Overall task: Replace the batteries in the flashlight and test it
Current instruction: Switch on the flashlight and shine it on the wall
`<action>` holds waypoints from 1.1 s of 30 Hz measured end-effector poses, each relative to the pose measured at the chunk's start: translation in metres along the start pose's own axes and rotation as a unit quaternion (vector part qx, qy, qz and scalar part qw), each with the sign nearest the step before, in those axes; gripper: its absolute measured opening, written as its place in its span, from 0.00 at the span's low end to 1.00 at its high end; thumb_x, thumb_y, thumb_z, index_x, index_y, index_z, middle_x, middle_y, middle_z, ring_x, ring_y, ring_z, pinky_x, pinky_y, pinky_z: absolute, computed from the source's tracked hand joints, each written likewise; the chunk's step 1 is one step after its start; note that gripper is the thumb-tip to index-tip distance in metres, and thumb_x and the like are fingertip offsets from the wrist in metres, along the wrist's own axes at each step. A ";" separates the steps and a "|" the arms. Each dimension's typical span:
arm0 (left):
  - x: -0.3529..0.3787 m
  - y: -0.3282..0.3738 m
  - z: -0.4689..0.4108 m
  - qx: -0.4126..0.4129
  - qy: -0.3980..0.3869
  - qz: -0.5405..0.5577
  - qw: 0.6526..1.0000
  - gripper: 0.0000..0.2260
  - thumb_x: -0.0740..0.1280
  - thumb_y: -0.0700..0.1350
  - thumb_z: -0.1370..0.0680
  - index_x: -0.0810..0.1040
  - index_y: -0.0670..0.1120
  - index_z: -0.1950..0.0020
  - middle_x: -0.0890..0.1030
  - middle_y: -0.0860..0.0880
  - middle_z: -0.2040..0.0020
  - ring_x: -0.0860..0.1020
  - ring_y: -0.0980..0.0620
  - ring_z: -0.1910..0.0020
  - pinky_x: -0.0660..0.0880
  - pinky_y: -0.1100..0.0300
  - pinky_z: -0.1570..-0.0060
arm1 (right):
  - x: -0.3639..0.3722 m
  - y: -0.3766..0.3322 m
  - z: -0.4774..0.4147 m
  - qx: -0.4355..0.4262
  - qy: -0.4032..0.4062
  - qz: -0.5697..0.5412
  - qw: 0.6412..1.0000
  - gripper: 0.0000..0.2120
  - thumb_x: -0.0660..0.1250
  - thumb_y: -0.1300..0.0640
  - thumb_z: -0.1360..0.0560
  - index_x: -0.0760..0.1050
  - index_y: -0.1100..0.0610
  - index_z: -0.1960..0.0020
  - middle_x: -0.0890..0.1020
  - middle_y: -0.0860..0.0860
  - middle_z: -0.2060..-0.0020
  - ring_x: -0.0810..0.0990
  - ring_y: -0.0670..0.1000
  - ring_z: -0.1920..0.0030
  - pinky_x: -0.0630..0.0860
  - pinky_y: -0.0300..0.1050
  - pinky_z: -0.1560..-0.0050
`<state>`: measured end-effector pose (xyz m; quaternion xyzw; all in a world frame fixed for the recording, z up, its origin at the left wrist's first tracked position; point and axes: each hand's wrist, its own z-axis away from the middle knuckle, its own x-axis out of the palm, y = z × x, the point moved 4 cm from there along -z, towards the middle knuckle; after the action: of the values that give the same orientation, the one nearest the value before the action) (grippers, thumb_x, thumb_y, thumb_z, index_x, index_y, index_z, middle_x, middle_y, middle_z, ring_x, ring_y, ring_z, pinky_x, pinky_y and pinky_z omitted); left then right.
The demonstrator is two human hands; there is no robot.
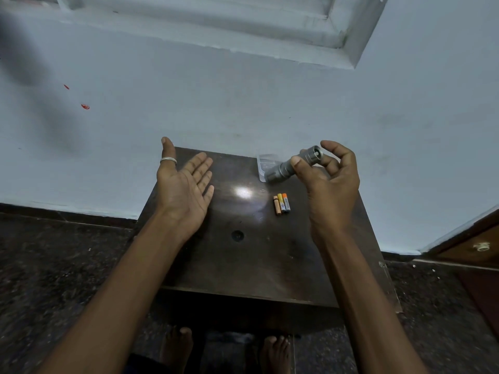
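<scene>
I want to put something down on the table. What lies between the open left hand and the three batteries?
In the head view, only bare table with a bright glare patch lies between the left hand and the batteries.

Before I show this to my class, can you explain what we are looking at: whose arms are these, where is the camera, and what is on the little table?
There is no machine here. A person wears one wide-angle camera on the head, looking down, so you see their own arms and bare feet. The left hand is open, palm up, and holds nothing. The right hand holds a silver flashlight above the far side of a dark wooden table. Three small batteries lie side by side on the table, near the right hand. A clear plastic piece lies under the flashlight. The bright spot on the table looks like reflected light; its source is unclear.
</scene>
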<state>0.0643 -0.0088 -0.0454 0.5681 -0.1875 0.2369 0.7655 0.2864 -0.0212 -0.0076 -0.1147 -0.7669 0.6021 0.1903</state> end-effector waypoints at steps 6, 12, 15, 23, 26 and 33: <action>0.000 0.001 0.000 -0.001 0.003 0.001 1.000 0.41 0.51 0.74 0.26 0.68 0.47 0.25 0.71 0.50 0.26 0.63 0.51 0.24 0.54 0.51 0.24 | 0.002 -0.003 0.003 0.000 -0.012 0.003 1.000 0.25 0.76 0.68 0.29 0.72 0.60 0.36 0.84 0.56 0.51 0.84 0.40 0.62 0.78 0.33 0.57; -0.001 0.001 0.001 -0.003 0.003 0.005 1.000 0.41 0.51 0.74 0.26 0.68 0.47 0.25 0.70 0.50 0.25 0.62 0.51 0.23 0.53 0.50 0.23 | 0.002 -0.003 0.003 0.008 -0.007 -0.004 1.000 0.24 0.76 0.66 0.29 0.72 0.60 0.36 0.84 0.57 0.52 0.84 0.42 0.61 0.83 0.45 0.50; 0.002 0.001 0.001 -0.006 0.001 0.018 1.000 0.40 0.52 0.74 0.25 0.68 0.47 0.25 0.69 0.49 0.25 0.61 0.50 0.23 0.52 0.49 0.23 | 0.002 0.001 0.002 0.026 0.001 -0.033 0.999 0.22 0.76 0.65 0.28 0.72 0.59 0.38 0.84 0.57 0.53 0.85 0.46 0.58 0.84 0.51 0.49; 0.006 0.000 0.001 -0.016 -0.028 0.038 0.999 0.41 0.52 0.74 0.26 0.67 0.46 0.24 0.69 0.49 0.25 0.60 0.50 0.22 0.53 0.48 0.23 | 0.004 0.002 0.003 0.059 0.015 -0.115 0.992 0.14 0.74 0.62 0.25 0.71 0.57 0.45 0.85 0.55 0.59 0.87 0.52 0.56 0.84 0.49 0.54; 0.006 0.000 0.002 -0.014 -0.036 0.043 0.998 0.41 0.53 0.74 0.26 0.68 0.46 0.25 0.71 0.49 0.26 0.61 0.50 0.23 0.53 0.48 0.23 | 0.003 0.004 0.001 0.057 0.021 -0.124 0.990 0.13 0.74 0.62 0.25 0.71 0.57 0.46 0.85 0.55 0.61 0.87 0.54 0.56 0.84 0.51 0.53; 0.006 -0.001 0.002 -0.012 -0.043 0.037 0.998 0.40 0.52 0.74 0.26 0.69 0.47 0.25 0.72 0.50 0.27 0.62 0.51 0.23 0.54 0.48 0.23 | -0.001 0.006 -0.003 0.050 0.039 -0.128 0.990 0.12 0.74 0.62 0.25 0.71 0.57 0.49 0.83 0.58 0.62 0.86 0.56 0.58 0.84 0.54 0.53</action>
<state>0.0698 -0.0098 -0.0423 0.5610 -0.2438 0.2381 0.7544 0.2882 -0.0179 -0.0135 -0.0291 -0.7361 0.6056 0.3008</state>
